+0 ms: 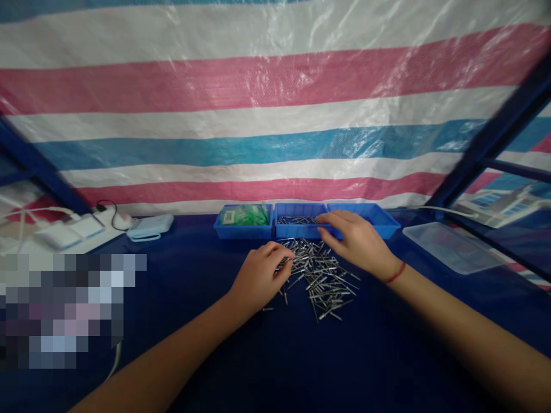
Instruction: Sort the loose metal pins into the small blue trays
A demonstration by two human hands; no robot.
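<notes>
Head view: slim silver metal rivets (323, 278) lie piled before the middle blue plastic bin (300, 231); my left hand (260, 271) pinches several, my right hand (358, 240), thumb parted from fingers, hovers by that bin. Probably light, stiff, slippery: grip mid-shaft.

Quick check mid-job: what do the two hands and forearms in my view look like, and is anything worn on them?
Both the left hand and right hand are ungloved, and no sleeve shows on either forearm. A thin, dark red cord bracelet circles the right wrist; nothing is visible on the left.
</notes>
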